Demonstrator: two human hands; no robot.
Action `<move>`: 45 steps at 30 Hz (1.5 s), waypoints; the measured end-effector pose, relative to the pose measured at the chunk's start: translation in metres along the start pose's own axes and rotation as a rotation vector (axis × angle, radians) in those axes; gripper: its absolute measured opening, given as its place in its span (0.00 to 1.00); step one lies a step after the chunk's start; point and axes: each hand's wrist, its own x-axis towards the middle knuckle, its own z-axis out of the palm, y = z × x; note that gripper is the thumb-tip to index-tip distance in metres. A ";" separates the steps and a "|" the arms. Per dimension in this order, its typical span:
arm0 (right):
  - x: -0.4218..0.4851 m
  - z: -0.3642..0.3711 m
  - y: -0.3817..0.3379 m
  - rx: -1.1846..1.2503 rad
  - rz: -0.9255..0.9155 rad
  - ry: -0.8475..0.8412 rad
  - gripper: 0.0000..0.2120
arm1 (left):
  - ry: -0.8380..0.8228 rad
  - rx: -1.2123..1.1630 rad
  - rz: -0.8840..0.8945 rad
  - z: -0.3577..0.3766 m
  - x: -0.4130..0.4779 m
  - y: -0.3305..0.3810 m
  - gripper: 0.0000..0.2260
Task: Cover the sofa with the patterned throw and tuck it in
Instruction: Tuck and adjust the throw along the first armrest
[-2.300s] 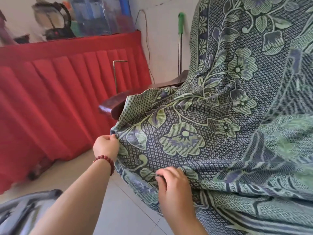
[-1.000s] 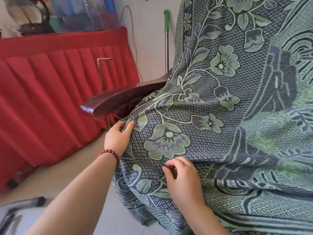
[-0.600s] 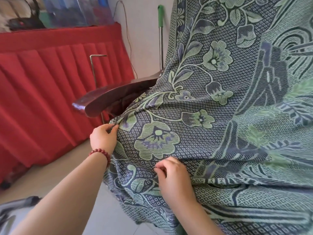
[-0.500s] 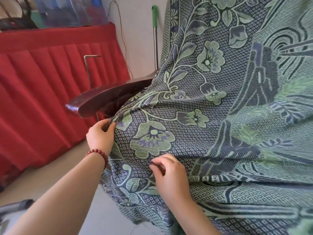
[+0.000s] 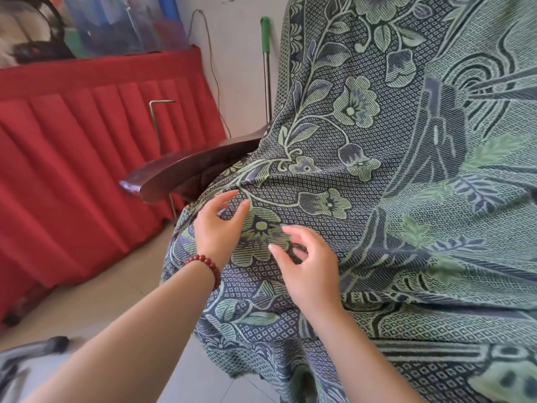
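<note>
Grip slack, left hand (image 5: 216, 228), right hand (image 5: 308, 269), fingers splayed over throw (image 5: 377, 216)

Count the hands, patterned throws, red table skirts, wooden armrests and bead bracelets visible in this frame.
Hands: 2, left hand and right hand
Patterned throw: 1
Red table skirt: 1
Wooden armrest: 1
Bead bracelet: 1
Total: 6

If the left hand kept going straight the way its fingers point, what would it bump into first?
Most likely the patterned throw itself, where it dips beside the wooden armrest. The left hand hovers close over it, though depth is unclear.
</note>
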 end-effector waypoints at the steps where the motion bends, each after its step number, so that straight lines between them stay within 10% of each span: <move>1: 0.003 -0.003 -0.002 0.017 0.005 0.015 0.14 | -0.027 -0.031 -0.011 0.003 -0.002 0.004 0.16; 31: 0.035 -0.115 -0.038 0.208 0.058 0.405 0.13 | -0.308 -0.587 -0.061 0.063 -0.027 0.098 0.12; 45: -0.020 -0.315 -0.032 0.367 0.044 0.438 0.11 | -0.303 -0.658 -0.093 0.132 -0.187 0.223 0.07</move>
